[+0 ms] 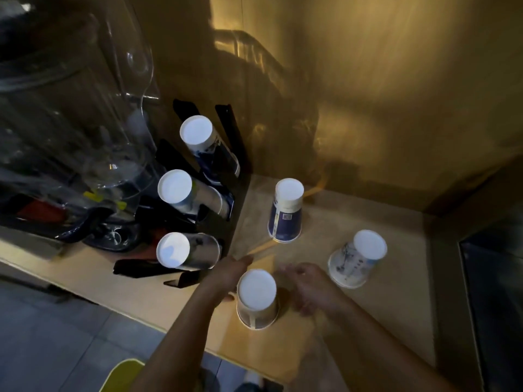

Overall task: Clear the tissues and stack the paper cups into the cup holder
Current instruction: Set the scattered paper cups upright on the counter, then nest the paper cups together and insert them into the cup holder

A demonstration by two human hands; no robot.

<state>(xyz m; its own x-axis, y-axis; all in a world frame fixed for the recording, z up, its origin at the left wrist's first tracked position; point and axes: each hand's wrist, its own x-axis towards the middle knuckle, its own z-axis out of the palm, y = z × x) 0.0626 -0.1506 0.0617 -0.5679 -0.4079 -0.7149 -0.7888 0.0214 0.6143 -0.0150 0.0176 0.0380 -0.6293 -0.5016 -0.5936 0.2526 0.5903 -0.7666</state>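
Three paper cups stand upside down on the wooden counter [368, 222]: a near cup [257, 299], a blue-printed cup [285, 212] farther back, and a white cup [357, 260] to the right. The black cup holder [226, 137] on the left carries three stacks of inverted cups [208, 144] [188, 193] [185, 254]. My left hand [229, 274] reaches flat between the holder's front stack and the near cup, fingers apart, holding nothing. My right hand [310, 287] hovers just right of the near cup, fingers curled loosely, nothing in it. No tissue is visible.
Clear glass jugs and glassware [85, 123] crowd the dark shelf at the left, beside the holder. Golden wall panels [396, 94] close off the back and right corner. The counter's front edge [141, 315] runs diagonally; grey floor lies below.
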